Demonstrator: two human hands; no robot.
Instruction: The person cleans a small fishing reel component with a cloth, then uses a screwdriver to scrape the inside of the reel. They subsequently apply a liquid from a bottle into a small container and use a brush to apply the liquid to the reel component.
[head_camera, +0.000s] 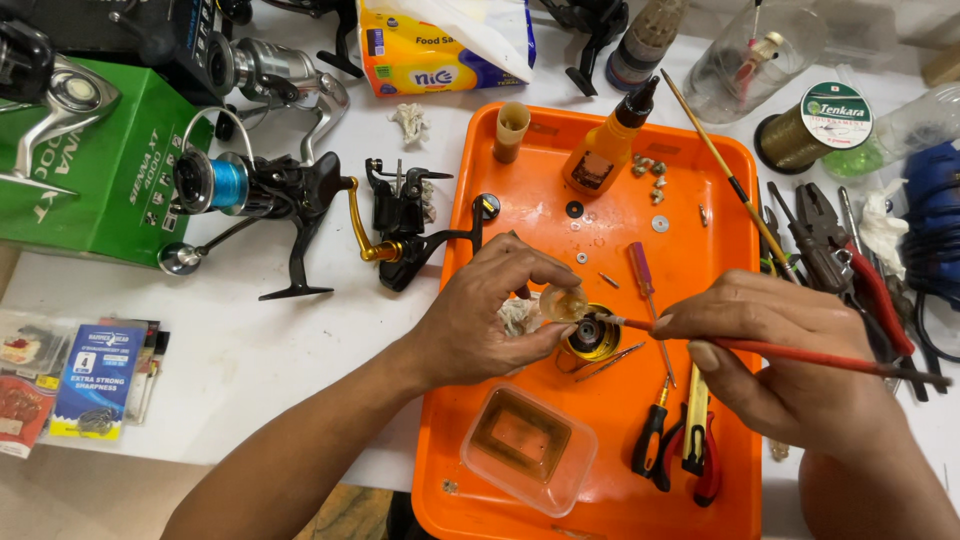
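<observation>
Over an orange tray (700, 270), my left hand (480, 315) pinches a small gold reel spool (590, 335) together with a scrap of white tissue (520, 315). My right hand (790, 360) holds a thin red-handled brush (800, 357), its tip touching the top of the spool. Both hands hover just above the tray's middle.
On the tray lie a clear plastic tub (528, 447), an orange oil bottle (605, 150), a red screwdriver (645, 285), small washers and screws (655, 175), and black-and-red pliers (690, 450). Black fishing reels (270, 190), a green box (100, 170) and hook packets (95, 380) sit left; pliers (840, 260) and a line spool (825, 125) right.
</observation>
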